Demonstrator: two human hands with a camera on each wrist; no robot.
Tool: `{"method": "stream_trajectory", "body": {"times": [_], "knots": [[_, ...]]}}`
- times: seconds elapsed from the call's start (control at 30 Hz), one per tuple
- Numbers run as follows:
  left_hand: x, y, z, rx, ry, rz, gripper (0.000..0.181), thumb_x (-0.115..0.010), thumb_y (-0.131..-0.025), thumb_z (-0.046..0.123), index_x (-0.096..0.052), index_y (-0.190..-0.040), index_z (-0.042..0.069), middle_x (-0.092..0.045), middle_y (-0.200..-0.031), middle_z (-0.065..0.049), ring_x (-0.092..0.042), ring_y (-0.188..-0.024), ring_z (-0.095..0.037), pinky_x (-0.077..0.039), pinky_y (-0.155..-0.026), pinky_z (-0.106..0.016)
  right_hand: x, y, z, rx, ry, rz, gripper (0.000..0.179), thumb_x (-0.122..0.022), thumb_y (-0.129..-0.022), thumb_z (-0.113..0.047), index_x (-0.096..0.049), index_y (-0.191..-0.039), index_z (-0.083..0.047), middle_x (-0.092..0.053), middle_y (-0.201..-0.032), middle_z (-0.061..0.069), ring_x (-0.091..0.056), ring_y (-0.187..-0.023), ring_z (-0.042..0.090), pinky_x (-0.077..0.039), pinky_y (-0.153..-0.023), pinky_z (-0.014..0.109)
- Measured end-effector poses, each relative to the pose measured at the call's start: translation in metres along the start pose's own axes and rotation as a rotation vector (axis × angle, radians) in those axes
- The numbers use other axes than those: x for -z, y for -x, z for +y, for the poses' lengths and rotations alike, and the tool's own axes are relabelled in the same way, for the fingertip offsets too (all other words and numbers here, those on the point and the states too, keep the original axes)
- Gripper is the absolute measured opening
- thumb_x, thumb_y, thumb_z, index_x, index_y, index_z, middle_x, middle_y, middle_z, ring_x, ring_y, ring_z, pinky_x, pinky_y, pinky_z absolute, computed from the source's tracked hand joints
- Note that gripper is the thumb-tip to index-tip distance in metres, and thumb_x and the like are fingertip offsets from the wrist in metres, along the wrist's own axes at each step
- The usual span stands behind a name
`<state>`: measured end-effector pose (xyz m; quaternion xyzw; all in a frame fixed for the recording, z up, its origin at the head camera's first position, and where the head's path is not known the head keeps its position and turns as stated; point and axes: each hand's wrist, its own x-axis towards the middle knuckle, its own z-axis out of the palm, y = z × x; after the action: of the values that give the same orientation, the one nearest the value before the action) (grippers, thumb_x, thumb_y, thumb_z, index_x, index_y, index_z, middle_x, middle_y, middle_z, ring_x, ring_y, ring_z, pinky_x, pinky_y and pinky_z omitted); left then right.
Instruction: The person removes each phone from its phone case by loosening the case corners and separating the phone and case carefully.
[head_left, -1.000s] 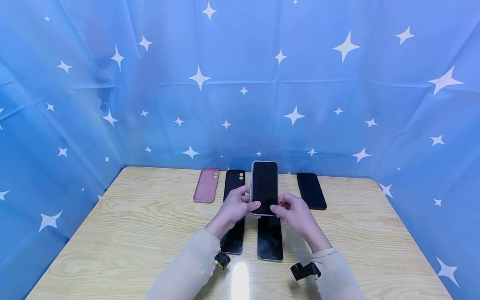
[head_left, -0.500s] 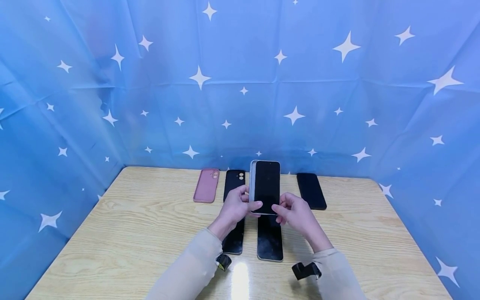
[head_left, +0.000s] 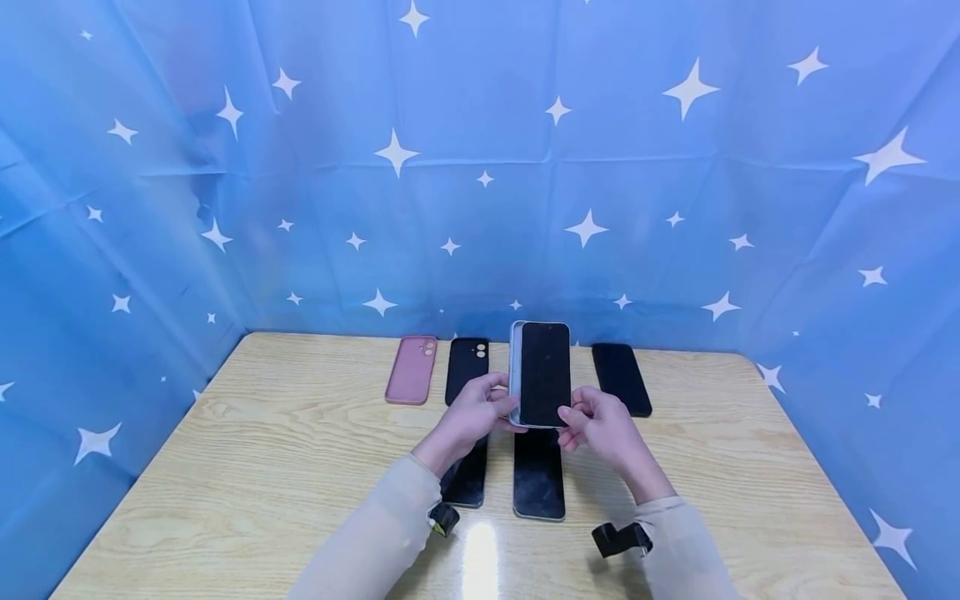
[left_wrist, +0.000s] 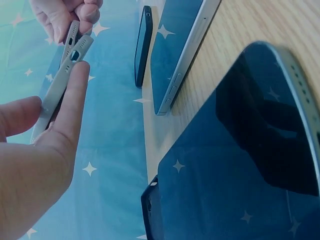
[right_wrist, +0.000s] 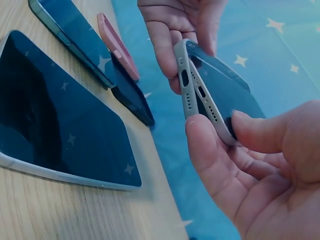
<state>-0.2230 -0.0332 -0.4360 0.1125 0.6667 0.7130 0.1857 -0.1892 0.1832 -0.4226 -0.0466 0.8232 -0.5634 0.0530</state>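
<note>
My left hand (head_left: pixel 471 410) grips a pale blue-grey phone case (head_left: pixel 515 358), raised above the table. A black-screened smartphone (head_left: pixel 546 375) stands partly out of that case, shifted to the right, so a strip of the case's inside shows along its left. My right hand (head_left: pixel 602 423) pinches the phone's lower right corner between thumb and fingers. From the right wrist view, the bottom edge of the phone (right_wrist: pixel 207 102) is angled away from the case wall (right_wrist: pixel 185 80), leaving a wedge-shaped gap. In the left wrist view, the thumb and a finger clasp the case (left_wrist: pixel 57 90).
Below the hands, two dark-screened phones lie on the wooden table, a left one (head_left: pixel 467 477) and a right one (head_left: pixel 538 487). A pink phone case (head_left: pixel 411 371) and a black phone case (head_left: pixel 468 360) lie at the back left. A flat black phone-shaped item (head_left: pixel 622 379) lies back right.
The phone was seated in the case a second ago; its right side has since lifted out and moved right, baring the case's inside. Both hands have shifted slightly right.
</note>
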Motion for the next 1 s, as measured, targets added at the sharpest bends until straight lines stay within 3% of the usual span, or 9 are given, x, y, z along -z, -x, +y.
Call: {"method": "stream_trajectory", "body": {"times": [0.2, 0.43, 0.7, 1.0], "knots": [[-0.001, 0.0, 0.001, 0.014, -0.017, 0.015, 0.025, -0.047, -0.107, -0.002, -0.055, -0.13, -0.007, -0.071, -0.113, -0.025, -0.074, -0.093, -0.029, -0.063, -0.087, -0.049, 0.004, 0.0, 0.003, -0.012, -0.049, 0.008, 0.011, -0.055, -0.105, 0.0, -0.05, -0.1, 0.008, -0.072, -0.082, 0.021, -0.075, -0.069, 0.032, -0.065, -0.064, 0.035], [0.001, 0.0, 0.006, 0.032, -0.04, 0.037, 0.023, -0.049, -0.108, 0.0, -0.058, -0.129, -0.003, -0.072, -0.118, -0.023, -0.073, -0.103, -0.031, -0.062, -0.089, -0.049, 0.009, 0.004, 0.003, -0.04, -0.02, 0.057, 0.012, -0.055, -0.106, -0.003, -0.051, -0.108, 0.009, -0.07, -0.086, 0.019, -0.074, -0.07, 0.028, -0.065, -0.069, 0.033], [0.002, -0.001, 0.007, 0.043, -0.037, 0.022, 0.025, -0.048, -0.108, 0.0, -0.057, -0.131, -0.003, -0.07, -0.12, -0.023, -0.072, -0.106, -0.032, -0.061, -0.092, -0.051, 0.016, 0.007, 0.007, -0.041, -0.027, 0.07, 0.01, -0.053, -0.106, -0.002, -0.05, -0.106, 0.007, -0.071, -0.088, 0.022, -0.074, -0.07, 0.024, -0.065, -0.069, 0.031], [0.005, -0.004, 0.005, 0.043, -0.059, 0.035, 0.027, -0.047, -0.108, 0.0, -0.056, -0.133, -0.005, -0.069, -0.122, -0.025, -0.071, -0.107, -0.035, -0.058, -0.095, -0.056, 0.021, 0.012, 0.011, -0.061, -0.024, 0.087, 0.01, -0.052, -0.107, -0.001, -0.051, -0.103, 0.008, -0.07, -0.086, 0.017, -0.074, -0.069, 0.021, -0.064, -0.072, 0.029]]}}
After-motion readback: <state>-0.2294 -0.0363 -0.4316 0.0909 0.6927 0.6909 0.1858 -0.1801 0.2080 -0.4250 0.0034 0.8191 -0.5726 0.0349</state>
